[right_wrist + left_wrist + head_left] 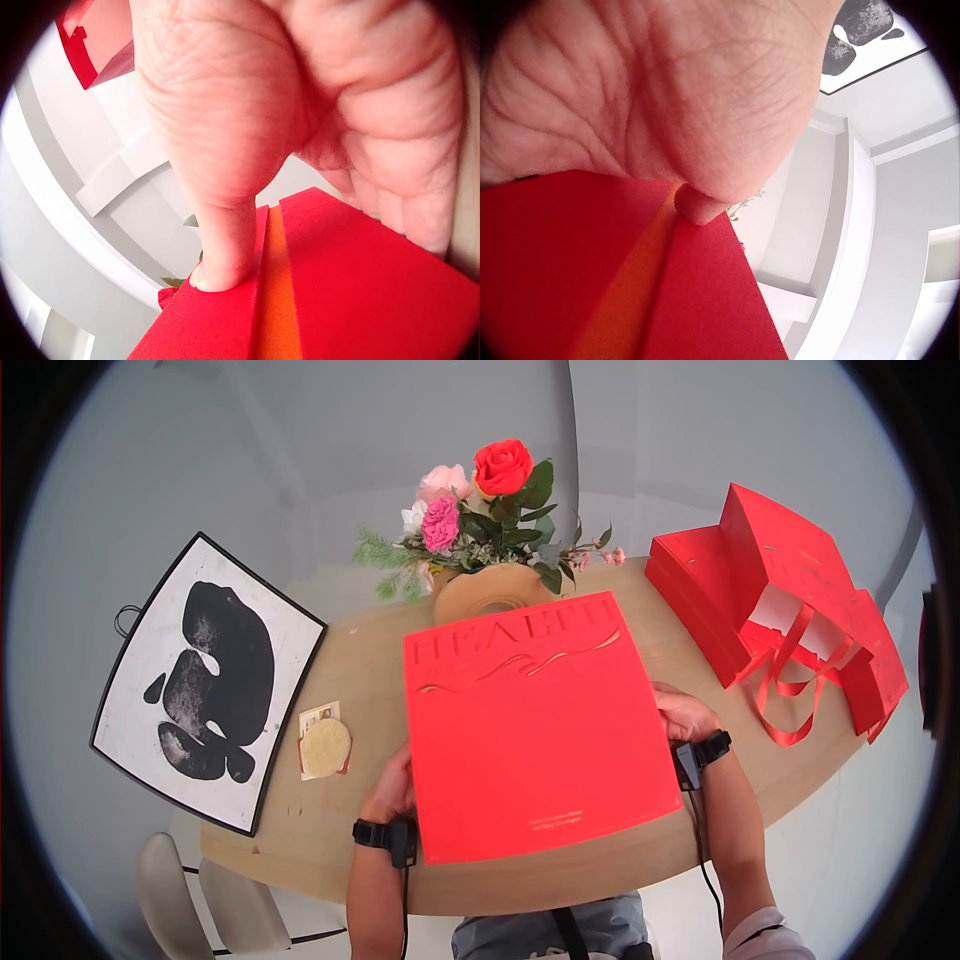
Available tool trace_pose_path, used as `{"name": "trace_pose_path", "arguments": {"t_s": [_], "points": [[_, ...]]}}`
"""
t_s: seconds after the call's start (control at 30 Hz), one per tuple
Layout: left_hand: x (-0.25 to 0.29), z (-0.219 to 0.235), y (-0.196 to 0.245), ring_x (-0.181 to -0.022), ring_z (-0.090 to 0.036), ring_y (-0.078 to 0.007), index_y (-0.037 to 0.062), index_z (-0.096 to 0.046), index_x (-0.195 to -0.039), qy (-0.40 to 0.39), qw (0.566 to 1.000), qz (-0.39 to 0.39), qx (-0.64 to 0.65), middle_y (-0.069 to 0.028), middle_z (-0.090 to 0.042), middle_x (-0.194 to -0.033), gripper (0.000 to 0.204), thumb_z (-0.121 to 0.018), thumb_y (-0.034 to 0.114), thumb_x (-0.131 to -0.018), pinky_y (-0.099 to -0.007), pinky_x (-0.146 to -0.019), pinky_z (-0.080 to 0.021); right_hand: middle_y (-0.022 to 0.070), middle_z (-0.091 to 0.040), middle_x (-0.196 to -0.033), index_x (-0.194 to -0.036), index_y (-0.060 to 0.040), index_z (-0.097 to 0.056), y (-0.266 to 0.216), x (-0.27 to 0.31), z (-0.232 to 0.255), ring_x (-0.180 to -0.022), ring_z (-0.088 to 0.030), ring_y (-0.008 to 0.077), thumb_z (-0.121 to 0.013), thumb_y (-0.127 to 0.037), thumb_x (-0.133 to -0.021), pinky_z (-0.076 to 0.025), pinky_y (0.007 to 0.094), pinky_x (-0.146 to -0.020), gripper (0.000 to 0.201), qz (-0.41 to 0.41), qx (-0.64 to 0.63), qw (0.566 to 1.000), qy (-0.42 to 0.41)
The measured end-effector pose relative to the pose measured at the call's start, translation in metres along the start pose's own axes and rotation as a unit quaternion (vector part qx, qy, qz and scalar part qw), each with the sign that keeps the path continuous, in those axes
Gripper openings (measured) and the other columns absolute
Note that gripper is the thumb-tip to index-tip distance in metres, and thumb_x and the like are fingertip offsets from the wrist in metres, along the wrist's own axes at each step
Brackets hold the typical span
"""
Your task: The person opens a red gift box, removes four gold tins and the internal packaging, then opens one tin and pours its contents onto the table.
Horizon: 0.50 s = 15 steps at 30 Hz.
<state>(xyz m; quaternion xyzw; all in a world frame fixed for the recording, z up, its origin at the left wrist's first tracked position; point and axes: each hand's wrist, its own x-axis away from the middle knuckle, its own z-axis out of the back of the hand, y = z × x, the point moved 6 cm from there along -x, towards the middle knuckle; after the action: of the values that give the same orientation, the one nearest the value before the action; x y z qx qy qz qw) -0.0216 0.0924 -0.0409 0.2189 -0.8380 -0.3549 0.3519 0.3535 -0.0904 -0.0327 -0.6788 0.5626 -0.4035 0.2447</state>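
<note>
A large square red gift box (545,740) stands tilted towards me over the table's front, its lid embossed HEALTH above a wavy gold-edged line. On its left side my left hand (392,790) grips the edge, the fingers hidden behind it. In the left wrist view the thumb (697,206) lies by the orange band (630,292) between lid and base. My right hand (688,715) holds the opposite side. The right wrist view has that thumb (225,262) pressed on the lid side and the fingers (397,214) under the base.
Behind the box, a round tan vase (480,595) holds flowers (500,470). Red gift bags (790,560) with a ribbon (785,710) stand at the right. A framed black-and-white picture (285,690) leans at the left, near a round yellow disc (325,748) on a card. A chair (235,905) is below.
</note>
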Motion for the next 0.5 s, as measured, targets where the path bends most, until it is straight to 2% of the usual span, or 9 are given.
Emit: {"name": "trace_pose_path", "arguments": {"t_s": [0.1,0.17,0.3,0.37,0.5], "points": [[0.002,0.005,-0.001,-0.104,-0.068,-0.0223,0.0027,-0.058,-0.131,0.004,1.000,-0.021,0.003,-0.0106,-0.068,-0.120,0.042,-0.048,0.033,-0.104,-0.0361,-0.084,-0.059,0.0125,-0.066,-0.125,-0.140,0.0079,-0.046,-0.001,0.000,0.001,-0.107,-0.070,0.0173,-0.055,-0.024,-0.106,-0.060,0.0297,-0.091,0.047,0.001,-0.007,1.000,0.001],[0.000,0.013,-0.001,-0.117,-0.065,-0.0245,0.0028,-0.050,-0.141,0.004,0.999,0.007,-0.053,-0.0134,-0.063,-0.131,0.047,-0.044,0.036,-0.108,-0.0394,-0.093,-0.058,0.0124,-0.066,-0.125,-0.139,0.0077,-0.046,-0.001,-0.004,0.001,-0.107,-0.070,0.0176,-0.055,-0.022,-0.106,-0.060,0.0300,-0.091,0.046,-0.001,-0.012,1.000,-0.010],[0.005,-0.005,0.002,-0.118,-0.064,-0.0249,0.0027,-0.048,-0.142,-0.020,0.999,-0.012,-0.038,-0.0135,-0.062,-0.134,0.048,-0.044,0.036,-0.108,-0.0403,-0.096,-0.057,0.0133,-0.066,-0.126,-0.139,0.0078,-0.047,0.006,-0.006,0.012,-0.108,-0.070,0.0179,-0.055,-0.022,-0.106,-0.060,0.0301,-0.091,0.046,-0.001,-0.013,1.000,-0.019],[0.007,-0.009,0.004,-0.103,-0.068,-0.0230,0.0020,-0.056,-0.133,-0.003,1.000,-0.018,-0.012,-0.0121,-0.067,-0.121,0.045,-0.047,0.036,-0.105,-0.0355,-0.084,-0.059,0.0135,-0.066,-0.126,-0.139,0.0079,-0.047,0.004,-0.007,0.010,-0.108,-0.070,0.0179,-0.055,-0.023,-0.106,-0.060,0.0302,-0.091,0.046,0.003,-0.016,1.000,-0.024],[0.007,-0.008,0.004,-0.103,-0.068,-0.0229,0.0018,-0.056,-0.133,0.001,1.000,-0.023,-0.013,-0.0121,-0.067,-0.122,0.045,-0.047,0.035,-0.105,-0.0353,-0.084,-0.059,0.0141,-0.066,-0.126,-0.139,0.0084,-0.047,0.004,-0.005,0.009,-0.108,-0.070,0.0182,-0.055,-0.024,-0.106,-0.061,0.0301,-0.090,0.047,0.001,-0.015,1.000,-0.016]]}}
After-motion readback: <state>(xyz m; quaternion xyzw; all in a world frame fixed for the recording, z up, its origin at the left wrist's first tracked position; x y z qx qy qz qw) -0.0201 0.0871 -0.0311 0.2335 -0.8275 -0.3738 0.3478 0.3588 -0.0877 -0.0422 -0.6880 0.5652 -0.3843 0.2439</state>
